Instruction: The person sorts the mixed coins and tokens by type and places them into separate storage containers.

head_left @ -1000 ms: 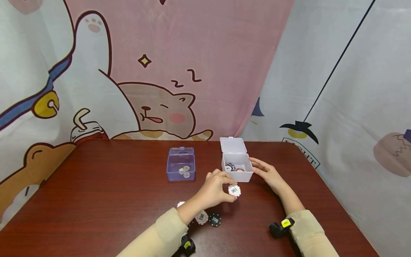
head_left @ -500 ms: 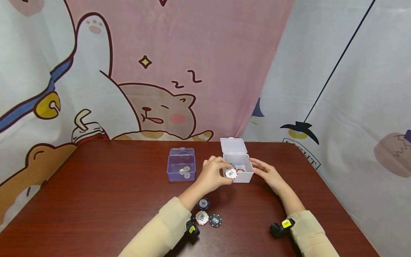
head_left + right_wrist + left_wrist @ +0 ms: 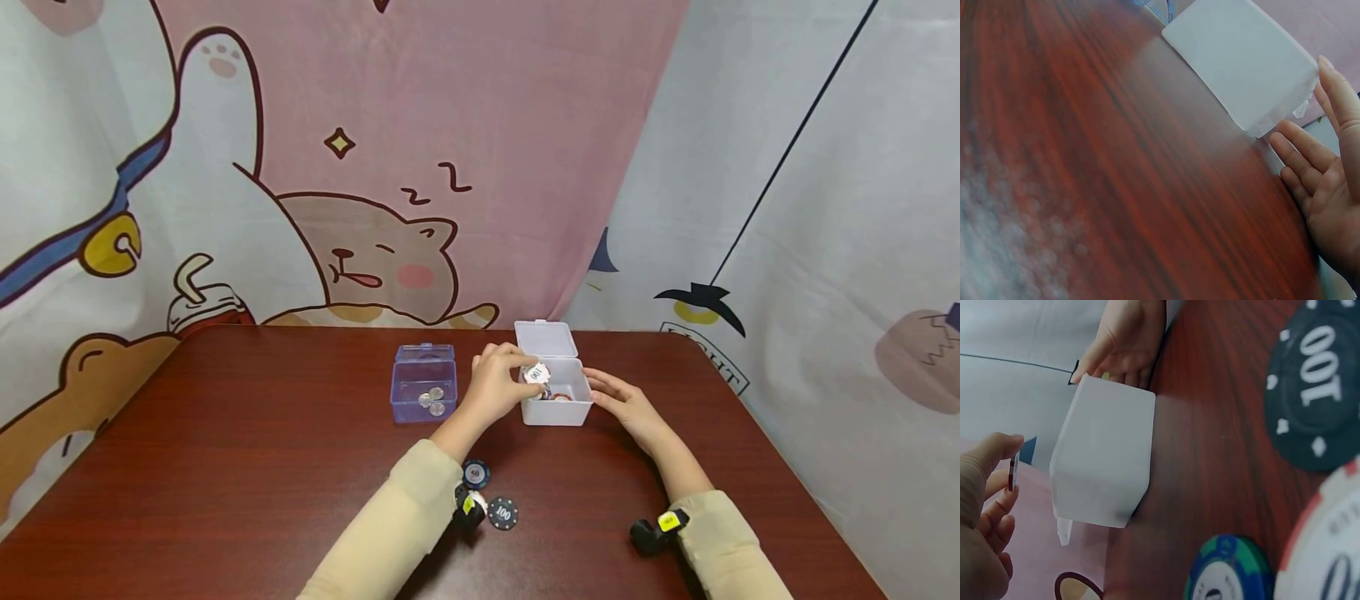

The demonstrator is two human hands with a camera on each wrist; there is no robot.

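Observation:
My left hand pinches a white poker chip marked 100 between thumb and fingers, over the left part of the white box. The left wrist view has the chip edge-on, raised past the box's rim. Inside the box a few chips show, one with red on it. My right hand rests its extended fingers along the box's right side; in the right wrist view the thumb reaches a corner of the box. The box's lid stands raised at the back.
Left of the white box is a blue translucent box with its lid up and several silver coins inside. A blue chip, a black chip and a partly hidden white chip lie near the left wrist.
My left hand has carried the white chip forward from in front of the white box to above its opening. The right hand has stayed at the box's side.

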